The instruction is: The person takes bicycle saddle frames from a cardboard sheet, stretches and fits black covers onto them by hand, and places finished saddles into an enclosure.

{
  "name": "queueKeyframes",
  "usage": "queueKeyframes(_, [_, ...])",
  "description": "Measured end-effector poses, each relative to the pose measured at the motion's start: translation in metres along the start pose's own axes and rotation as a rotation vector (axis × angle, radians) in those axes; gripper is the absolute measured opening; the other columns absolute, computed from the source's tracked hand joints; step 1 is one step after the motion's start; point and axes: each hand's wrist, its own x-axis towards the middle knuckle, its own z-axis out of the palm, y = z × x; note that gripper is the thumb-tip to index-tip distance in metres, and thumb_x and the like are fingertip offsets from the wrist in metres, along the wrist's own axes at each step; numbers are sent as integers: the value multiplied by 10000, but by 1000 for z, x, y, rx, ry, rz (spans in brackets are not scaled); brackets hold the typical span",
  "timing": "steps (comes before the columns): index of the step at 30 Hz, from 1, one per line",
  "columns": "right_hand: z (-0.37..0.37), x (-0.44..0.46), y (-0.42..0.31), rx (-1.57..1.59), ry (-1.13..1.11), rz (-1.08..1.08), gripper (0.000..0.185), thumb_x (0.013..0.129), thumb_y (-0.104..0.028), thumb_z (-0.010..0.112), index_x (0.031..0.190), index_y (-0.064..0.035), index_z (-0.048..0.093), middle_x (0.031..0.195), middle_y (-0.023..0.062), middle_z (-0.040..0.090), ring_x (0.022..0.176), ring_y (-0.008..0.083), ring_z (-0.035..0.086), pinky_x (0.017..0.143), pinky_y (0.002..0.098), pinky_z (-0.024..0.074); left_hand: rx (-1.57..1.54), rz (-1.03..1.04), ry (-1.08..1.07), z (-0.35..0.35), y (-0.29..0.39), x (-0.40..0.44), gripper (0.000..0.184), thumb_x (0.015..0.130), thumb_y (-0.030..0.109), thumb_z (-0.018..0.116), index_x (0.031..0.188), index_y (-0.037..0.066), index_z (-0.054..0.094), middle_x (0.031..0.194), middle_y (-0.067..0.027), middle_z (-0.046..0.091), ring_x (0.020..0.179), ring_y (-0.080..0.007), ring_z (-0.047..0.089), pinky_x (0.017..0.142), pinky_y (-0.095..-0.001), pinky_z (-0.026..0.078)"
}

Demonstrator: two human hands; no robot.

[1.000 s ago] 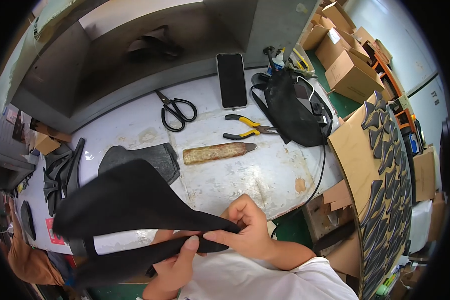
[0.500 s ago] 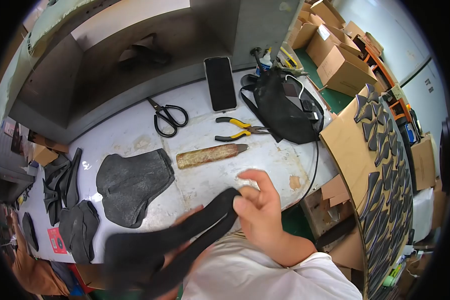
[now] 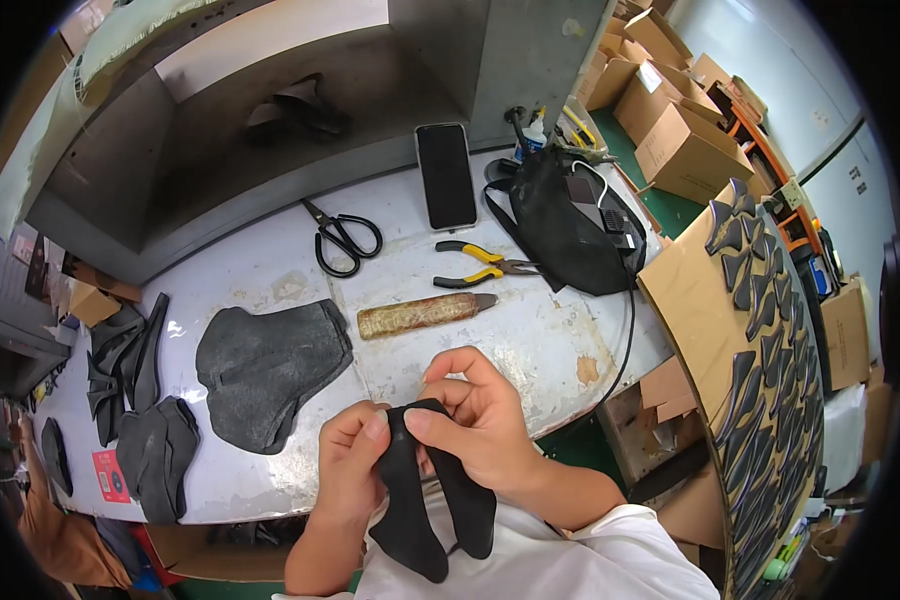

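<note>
A folded black fabric-like piece [image 3: 410, 500] hangs in front of my white shirt, its two long flaps pointing down. My left hand [image 3: 353, 455] pinches its upper left edge between thumb and fingers. Close beside it, my right hand [image 3: 475, 420] grips the upper right edge, thumb on top. A dark grey stack of cut pieces [image 3: 270, 375] lies on the table left of my hands. Above them rests a worn tan-handled tool [image 3: 420, 315] with a dark tip. Yellow-and-black pliers [image 3: 485, 267] and black scissors [image 3: 342, 238] lie farther back.
More dark pieces [image 3: 158, 460] lie on the white table [image 3: 530, 340] at left. A phone [image 3: 446, 178] and black pouch [image 3: 570, 220] with a cable are at the back. Right stands a board [image 3: 685, 290] bearing shaped parts. A co-worker's arm [image 3: 60, 530] shows far left.
The black piece has swung from the left to in front of my shirt, and its flaps now hang down. My left hand has come up beside my right at its top edge.
</note>
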Motion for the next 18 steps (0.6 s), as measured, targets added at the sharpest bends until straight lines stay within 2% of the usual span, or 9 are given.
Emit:
queueKeyframes(3, [0,1,-3,57,12,84,345,922,-21,656,1191,-34,440,796,54,635,664,103,616,586,231,503,294,166,-24,-2,-3,2,343,995,329,554,809,44,517,747,-97,607,599,-166,602,532,-295,511])
queueKeyframes(5, [-5,5,0,70,5,113,356,922,-19,654,1205,-32,438,791,50,638,661,104,615,597,232,507,223,72,-32,-12,-4,6,302,997,287,561,841,31,526,760,-83,611,628,-148,607,568,-276,511])
queueKeyframes(7, [-12,3,11,-481,-42,-225,375,933,-21,634,1245,-29,426,871,57,631,733,97,615,625,235,505,-28,-70,-111,-10,1,6,235,980,242,596,923,27,521,783,-50,615,643,-105,599,589,-235,491])
queueKeyframes(8, [-10,3,13,-481,-43,-224,375,933,-21,634,1245,-29,426,871,57,631,733,97,615,625,235,505,-29,-70,-109,-7,3,5,235,980,242,596,923,27,521,783,-50,615,643,-105,599,589,-235,491])
queueKeyframes(10, [-5,3,15,-321,-26,-222,282,956,-19,580,1206,-21,449,1026,72,598,930,100,564,794,252,475,227,-12,-54,-3,5,4,236,949,221,646,949,28,509,798,-48,621,634,-94,595,583,-231,488])
queueKeyframes(11, [-5,3,12,-184,6,-118,263,978,-69,559,1210,-24,445,1053,67,572,948,95,537,819,255,448,90,-66,-25,-3,7,3,232,923,191,686,955,20,534,791,-41,622,618,-85,587,577,-226,485])
queueKeyframes(15, [-25,4,11,-501,-78,-133,147,1008,-159,550,948,-25,544,787,7,561,712,57,515,610,250,439,102,-187,83,-8,13,6,168,916,135,690,965,-11,624,780,-20,635,618,-77,582,580,-223,485])
queueKeyframes(17, [-15,0,-4,-1003,-158,-362,317,1020,-209,540,756,-34,540,651,-47,480,652,48,457,552,258,378,106,-215,45,-17,8,6,167,916,132,689,976,-15,636,794,-25,645,637,-81,591,593,-226,491])
queueKeyframes(18, [-16,0,-9,-1003,-157,-359,317,1020,-209,540,756,-34,540,651,-47,480,652,48,457,552,258,378,112,-238,-1,-21,6,7,168,917,128,688,986,-20,649,808,-30,654,655,-85,600,606,-229,497])
